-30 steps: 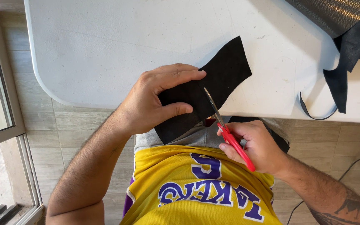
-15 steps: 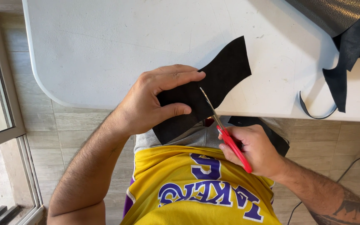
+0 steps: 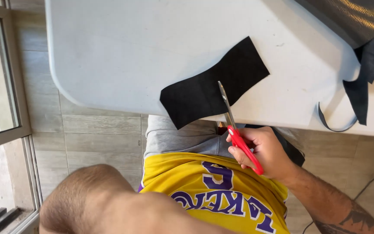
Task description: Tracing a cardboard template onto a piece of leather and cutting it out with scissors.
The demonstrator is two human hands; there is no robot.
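The left arm (image 3: 109,203) fills the near foreground – its hand is out of view. The black cloth (image 3: 213,84) overhangs the table's (image 3: 109,52) near edge so the scissors (image 3: 234,125), gripped by the right hand (image 3: 267,151), can bite in from below

The left hand is out of sight: only the left arm (image 3: 109,203) shows, a blurred mass close to the camera, cut off by the bottom edge. The right hand (image 3: 267,151) covers most of the handles of the red scissors (image 3: 234,125), so the fingers inside the loops are hidden. The black cloth piece (image 3: 213,82) hangs over the edge of the desk (image 3: 122,52). At top right the dark fabric pile (image 3: 360,21) runs off the frame (its full shape cannot be told).
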